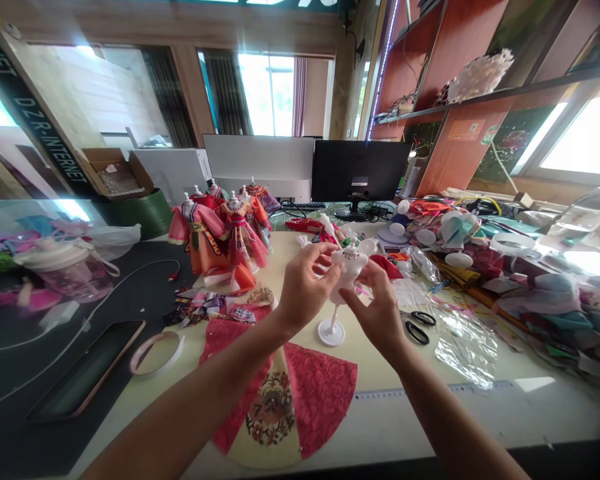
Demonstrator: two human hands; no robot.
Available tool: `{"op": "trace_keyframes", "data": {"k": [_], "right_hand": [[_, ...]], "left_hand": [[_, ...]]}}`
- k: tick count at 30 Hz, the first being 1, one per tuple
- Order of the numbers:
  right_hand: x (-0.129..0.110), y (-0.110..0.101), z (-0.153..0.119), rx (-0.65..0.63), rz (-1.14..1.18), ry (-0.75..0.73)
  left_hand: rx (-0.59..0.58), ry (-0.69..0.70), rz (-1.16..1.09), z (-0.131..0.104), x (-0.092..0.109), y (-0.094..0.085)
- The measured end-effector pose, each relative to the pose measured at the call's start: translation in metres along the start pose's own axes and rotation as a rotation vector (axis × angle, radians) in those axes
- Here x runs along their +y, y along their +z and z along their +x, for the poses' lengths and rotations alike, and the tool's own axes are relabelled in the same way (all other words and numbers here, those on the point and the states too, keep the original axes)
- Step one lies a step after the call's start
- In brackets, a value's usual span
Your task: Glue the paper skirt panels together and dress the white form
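A small white mannequin [349,272] stands upright on a thin post with a round white base [331,333]. Something beaded, like a necklace, circles its neck. My left hand [310,283] is closed at the mannequin's left side, thumb and fingers bent at its upper body. On the other side my right hand [377,310] grips the torso between thumb and fingers. In front of the base lies a fan-shaped piece of red patterned fabric [323,393] with a cream floral panel [270,408].
Several dressed miniature mannequins [237,230] stand at the back left. Black-handled scissors [420,325], a plastic bag [467,347] and a ruler [430,390] lie to the right, beside heaped fabric [555,300]. A tape roll [157,353] and a phone [87,370] are left.
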State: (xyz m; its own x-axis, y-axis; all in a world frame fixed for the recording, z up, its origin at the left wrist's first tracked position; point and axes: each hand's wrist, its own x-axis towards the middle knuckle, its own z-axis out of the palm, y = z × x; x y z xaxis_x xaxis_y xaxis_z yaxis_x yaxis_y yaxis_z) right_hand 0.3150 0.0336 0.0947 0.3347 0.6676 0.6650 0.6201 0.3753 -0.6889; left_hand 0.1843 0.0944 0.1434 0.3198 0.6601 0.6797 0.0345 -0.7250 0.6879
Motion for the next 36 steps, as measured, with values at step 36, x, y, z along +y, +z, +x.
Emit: {"op": "trace_keyframes", "data": {"k": [36], "right_hand": [[0.077,0.049,0.043,-0.411,0.369,0.314]], "left_hand": [[0.203,-0.506,-0.134,-0.086,-0.090,-0.081]]}}
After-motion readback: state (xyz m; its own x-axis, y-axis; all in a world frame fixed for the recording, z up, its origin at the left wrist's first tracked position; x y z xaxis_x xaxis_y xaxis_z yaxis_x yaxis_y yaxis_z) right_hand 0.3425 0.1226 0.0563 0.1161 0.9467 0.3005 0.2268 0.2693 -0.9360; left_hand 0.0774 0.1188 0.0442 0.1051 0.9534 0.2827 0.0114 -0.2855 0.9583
